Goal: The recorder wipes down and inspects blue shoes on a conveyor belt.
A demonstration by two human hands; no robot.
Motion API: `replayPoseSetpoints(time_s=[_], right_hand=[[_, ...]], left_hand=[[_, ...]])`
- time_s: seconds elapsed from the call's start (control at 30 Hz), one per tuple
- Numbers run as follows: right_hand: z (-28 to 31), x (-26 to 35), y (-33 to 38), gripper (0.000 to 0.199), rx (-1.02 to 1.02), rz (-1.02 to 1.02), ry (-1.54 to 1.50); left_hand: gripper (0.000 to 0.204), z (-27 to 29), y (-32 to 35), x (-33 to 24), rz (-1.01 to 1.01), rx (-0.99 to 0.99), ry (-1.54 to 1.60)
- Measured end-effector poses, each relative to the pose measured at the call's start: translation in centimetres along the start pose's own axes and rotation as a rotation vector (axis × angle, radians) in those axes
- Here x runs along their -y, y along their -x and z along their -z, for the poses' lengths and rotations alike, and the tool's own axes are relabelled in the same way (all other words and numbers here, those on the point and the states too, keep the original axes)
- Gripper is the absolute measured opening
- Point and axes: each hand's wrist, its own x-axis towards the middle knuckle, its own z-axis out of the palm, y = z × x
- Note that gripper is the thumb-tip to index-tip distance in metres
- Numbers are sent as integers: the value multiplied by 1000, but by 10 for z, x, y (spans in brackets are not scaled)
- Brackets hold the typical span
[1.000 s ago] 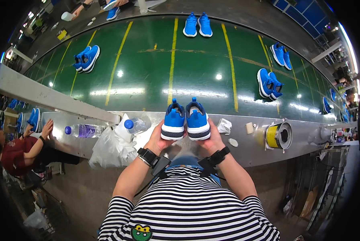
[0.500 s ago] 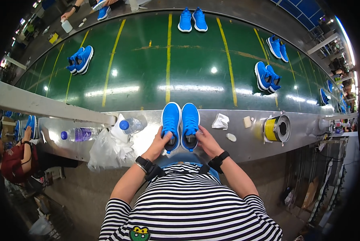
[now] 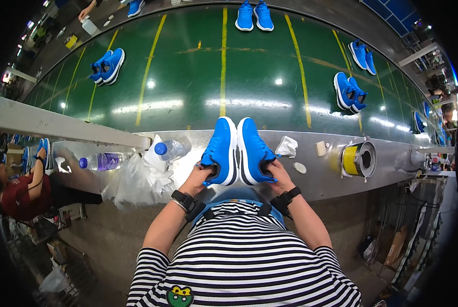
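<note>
Two blue sneakers with white soles are held side by side over the metal ledge. My left hand (image 3: 193, 180) grips the left sneaker (image 3: 220, 152) at its heel opening, thumb hidden inside. My right hand (image 3: 281, 176) has hold of the right sneaker (image 3: 252, 150) in the same way. Both shoes are rolled outward, so their inner sides and sole edges face up and almost touch. The toes point away from me, toward the green conveyor belt (image 3: 188, 77).
On the metal ledge (image 3: 311, 176) lie bottles (image 3: 170, 150), a plastic bag (image 3: 137, 179), crumpled white paper (image 3: 287, 146), a beige block (image 3: 321, 148), a white oval piece (image 3: 299, 168) and a yellow-labelled can (image 3: 359, 159). Several blue shoe pairs stand on the belt. A co-worker (image 3: 27, 194) sits at left.
Both hands have turned the sneakers outward, from soles down to inner sides up, with the toes closer together. Shoes on the belt appear shifted slightly right and up as the view moved.
</note>
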Motion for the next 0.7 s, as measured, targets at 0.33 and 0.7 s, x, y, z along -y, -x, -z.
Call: replayPoseSetpoints(time_s=[0.33, 0.7], right_hand=[[13, -6, -1, 26, 145, -18, -225], [15, -11, -2, 24, 109, -27, -234]], left_hand=[[27, -1, 5, -6, 57, 34, 99], [23, -5, 9, -7, 43, 52, 90]])
